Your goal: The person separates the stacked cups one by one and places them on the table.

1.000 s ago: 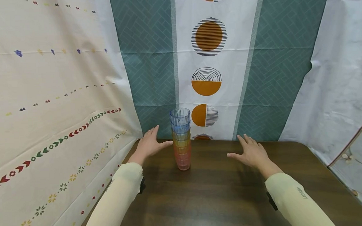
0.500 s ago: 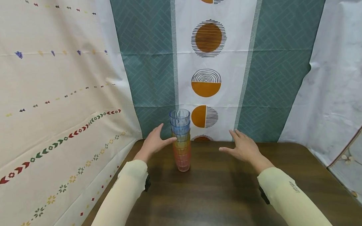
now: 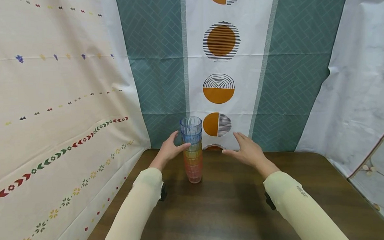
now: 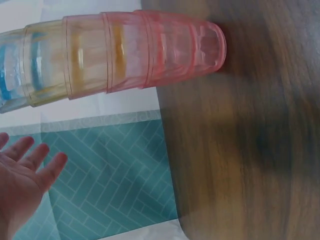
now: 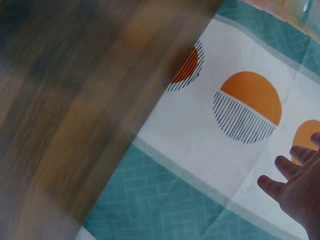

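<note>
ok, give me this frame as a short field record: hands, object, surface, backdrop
left hand: open, fingers spread, thumb at the side of the cup stack; contact cannot be told
right hand: open, apart from the stack, on its right
cup stack: nested clear cups, blue on top, then yellow, orange, pink; upright
table: dark wood, stack near its far edge
backdrop: patterned cloths with orange circles, teal bands
</note>
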Demonstrator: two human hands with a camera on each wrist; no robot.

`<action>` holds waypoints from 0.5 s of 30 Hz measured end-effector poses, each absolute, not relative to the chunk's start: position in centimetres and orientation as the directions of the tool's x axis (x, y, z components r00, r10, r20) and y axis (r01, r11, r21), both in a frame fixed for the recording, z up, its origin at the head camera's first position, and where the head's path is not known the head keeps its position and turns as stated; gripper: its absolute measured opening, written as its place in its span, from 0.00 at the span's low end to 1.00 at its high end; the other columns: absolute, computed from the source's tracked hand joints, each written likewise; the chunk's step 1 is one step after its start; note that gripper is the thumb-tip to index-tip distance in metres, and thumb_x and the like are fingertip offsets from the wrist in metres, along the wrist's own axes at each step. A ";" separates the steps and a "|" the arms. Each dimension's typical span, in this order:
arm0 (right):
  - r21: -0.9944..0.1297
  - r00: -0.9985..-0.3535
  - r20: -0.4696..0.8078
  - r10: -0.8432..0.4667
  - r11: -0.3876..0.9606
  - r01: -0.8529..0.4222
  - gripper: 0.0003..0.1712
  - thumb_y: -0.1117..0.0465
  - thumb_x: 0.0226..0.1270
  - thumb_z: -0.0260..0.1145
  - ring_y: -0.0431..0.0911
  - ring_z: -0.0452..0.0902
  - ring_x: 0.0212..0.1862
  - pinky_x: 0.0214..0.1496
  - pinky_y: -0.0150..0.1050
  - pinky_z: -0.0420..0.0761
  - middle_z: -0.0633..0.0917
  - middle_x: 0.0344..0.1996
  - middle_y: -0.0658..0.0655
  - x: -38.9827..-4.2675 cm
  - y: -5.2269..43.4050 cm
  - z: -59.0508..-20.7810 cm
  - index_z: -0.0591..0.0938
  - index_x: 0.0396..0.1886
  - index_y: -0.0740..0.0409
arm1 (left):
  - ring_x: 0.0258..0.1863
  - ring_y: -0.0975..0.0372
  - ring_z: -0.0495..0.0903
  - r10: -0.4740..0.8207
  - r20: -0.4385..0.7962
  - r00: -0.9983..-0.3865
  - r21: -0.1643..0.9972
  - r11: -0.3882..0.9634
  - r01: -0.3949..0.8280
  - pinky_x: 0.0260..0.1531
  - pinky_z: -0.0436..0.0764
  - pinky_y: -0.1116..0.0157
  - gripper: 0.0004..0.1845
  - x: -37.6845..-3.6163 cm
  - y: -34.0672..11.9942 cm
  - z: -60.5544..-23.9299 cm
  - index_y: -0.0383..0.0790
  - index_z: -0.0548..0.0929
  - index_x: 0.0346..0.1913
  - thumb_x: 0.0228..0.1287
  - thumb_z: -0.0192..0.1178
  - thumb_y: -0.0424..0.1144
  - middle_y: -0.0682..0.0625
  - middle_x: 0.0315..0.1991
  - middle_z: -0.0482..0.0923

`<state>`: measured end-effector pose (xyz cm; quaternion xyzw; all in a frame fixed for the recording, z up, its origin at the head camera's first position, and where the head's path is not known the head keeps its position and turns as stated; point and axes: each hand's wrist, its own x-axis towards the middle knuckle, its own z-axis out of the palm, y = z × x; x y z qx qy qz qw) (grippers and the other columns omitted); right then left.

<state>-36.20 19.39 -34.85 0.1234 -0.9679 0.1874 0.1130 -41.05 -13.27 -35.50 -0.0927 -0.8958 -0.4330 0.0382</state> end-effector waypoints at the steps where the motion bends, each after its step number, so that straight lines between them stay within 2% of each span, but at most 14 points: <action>1: -0.343 -0.943 0.269 -0.197 0.895 -0.285 0.64 0.20 0.57 0.55 0.64 0.54 0.74 0.69 0.66 0.58 0.58 0.75 0.67 -36.2 19.1 -34.7 0.54 0.79 0.59 | 0.75 0.47 0.55 0.133 0.151 -0.980 0.776 0.598 0.201 0.68 0.61 0.42 0.56 -41.1 -13.2 -35.5 0.47 0.52 0.79 0.54 0.66 0.69 0.44 0.77 0.55; 6: -0.390 -0.937 0.290 -0.196 0.870 -0.303 0.62 0.22 0.58 0.57 0.62 0.56 0.74 0.70 0.63 0.60 0.60 0.75 0.65 -36.5 18.1 -33.9 0.55 0.79 0.58 | 0.74 0.47 0.58 0.145 0.169 -0.975 0.805 0.550 0.222 0.66 0.65 0.43 0.53 -41.3 -13.0 -35.5 0.46 0.55 0.78 0.56 0.67 0.65 0.43 0.76 0.58; 15: -0.487 -0.935 0.294 -0.198 0.811 -0.325 0.58 0.27 0.62 0.59 0.62 0.56 0.74 0.72 0.60 0.58 0.59 0.75 0.65 -37.1 16.2 -32.5 0.55 0.79 0.59 | 0.70 0.48 0.65 0.155 0.185 -0.970 0.849 0.472 0.237 0.65 0.68 0.46 0.50 -41.6 -12.2 -35.4 0.43 0.59 0.75 0.56 0.71 0.59 0.42 0.72 0.64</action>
